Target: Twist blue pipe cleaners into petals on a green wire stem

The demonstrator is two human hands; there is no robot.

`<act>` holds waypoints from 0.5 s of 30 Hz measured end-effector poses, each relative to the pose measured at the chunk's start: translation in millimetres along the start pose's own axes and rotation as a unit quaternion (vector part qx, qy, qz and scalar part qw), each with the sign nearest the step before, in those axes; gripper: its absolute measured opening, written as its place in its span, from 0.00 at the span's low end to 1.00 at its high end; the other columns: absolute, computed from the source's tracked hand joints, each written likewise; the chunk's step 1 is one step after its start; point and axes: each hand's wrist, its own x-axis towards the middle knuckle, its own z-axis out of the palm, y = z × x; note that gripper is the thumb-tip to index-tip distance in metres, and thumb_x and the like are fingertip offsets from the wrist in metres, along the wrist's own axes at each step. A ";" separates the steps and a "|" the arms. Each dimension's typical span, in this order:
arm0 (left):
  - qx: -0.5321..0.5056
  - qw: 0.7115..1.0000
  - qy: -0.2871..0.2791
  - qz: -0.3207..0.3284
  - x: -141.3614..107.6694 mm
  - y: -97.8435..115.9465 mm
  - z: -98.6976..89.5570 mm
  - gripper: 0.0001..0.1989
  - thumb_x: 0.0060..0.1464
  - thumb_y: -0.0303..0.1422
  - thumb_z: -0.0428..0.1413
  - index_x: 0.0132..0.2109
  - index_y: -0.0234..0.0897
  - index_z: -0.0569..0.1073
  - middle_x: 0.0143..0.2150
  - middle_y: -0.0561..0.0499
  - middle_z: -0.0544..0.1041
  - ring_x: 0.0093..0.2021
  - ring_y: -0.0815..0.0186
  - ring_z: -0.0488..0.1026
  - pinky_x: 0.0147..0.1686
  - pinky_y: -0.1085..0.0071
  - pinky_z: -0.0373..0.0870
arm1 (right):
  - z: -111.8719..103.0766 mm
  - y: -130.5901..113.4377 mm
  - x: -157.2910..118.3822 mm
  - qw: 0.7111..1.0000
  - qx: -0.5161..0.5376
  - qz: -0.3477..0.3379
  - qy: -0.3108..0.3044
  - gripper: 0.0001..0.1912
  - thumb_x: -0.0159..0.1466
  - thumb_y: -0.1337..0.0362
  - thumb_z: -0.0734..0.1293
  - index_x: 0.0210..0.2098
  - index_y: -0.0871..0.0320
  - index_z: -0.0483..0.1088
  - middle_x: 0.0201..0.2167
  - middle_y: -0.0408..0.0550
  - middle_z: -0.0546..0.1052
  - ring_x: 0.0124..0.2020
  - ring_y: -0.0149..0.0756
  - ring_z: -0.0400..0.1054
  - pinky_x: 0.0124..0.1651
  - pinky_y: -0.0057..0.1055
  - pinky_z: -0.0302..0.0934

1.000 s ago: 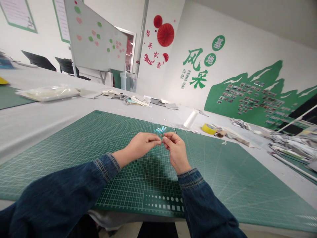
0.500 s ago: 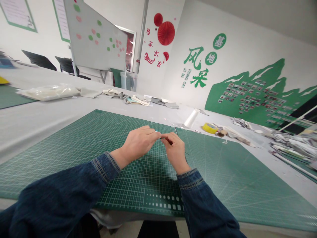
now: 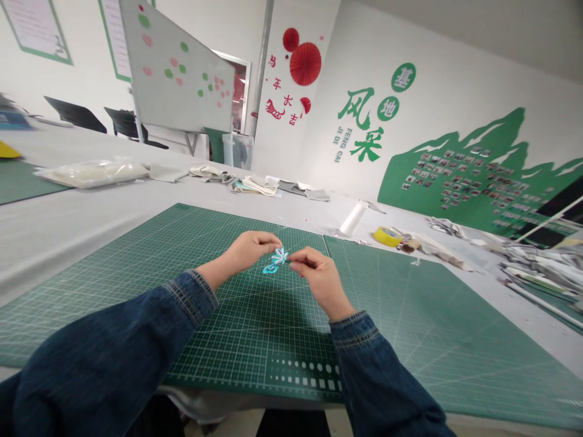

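A small light-blue and white ornament [image 3: 279, 257], with a looped, petal-like outline, is held between my two hands above the green cutting mat [image 3: 218, 352]. My left hand [image 3: 248, 250] pinches its upper edge with thumb and forefinger. From the other side, my right hand [image 3: 317, 274] grips its right end between thumb and fingertips. A blue loop hangs from the ornament at its lower left. What exactly the right fingertips press on is too small to make out.
A second green mat [image 3: 437, 328] adjoins on the right. Beyond it are a yellow tape roll [image 3: 387, 237], a white roll [image 3: 353, 218] and piled fabric [image 3: 542, 273]. Fabric scraps [image 3: 257, 184] and a plastic-wrapped bundle [image 3: 93, 172] lie along the far side.
My hands have moved slightly apart, and the left fingers have lifted off most of the ornament. It was almost hidden before; now its blue and white shape shows.
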 end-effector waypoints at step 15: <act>0.280 0.938 0.022 0.204 -21.0 34.1 24.9 0.11 0.64 0.31 0.49 0.40 0.41 0.77 0.36 0.53 0.80 0.38 0.65 0.74 0.38 0.70 0.66 | 2.6 6.4 1.8 0.974 0.139 0.095 0.148 0.09 0.55 0.65 0.69 0.36 0.58 0.74 0.23 0.40 0.71 0.23 0.28 0.59 0.27 0.28 0.53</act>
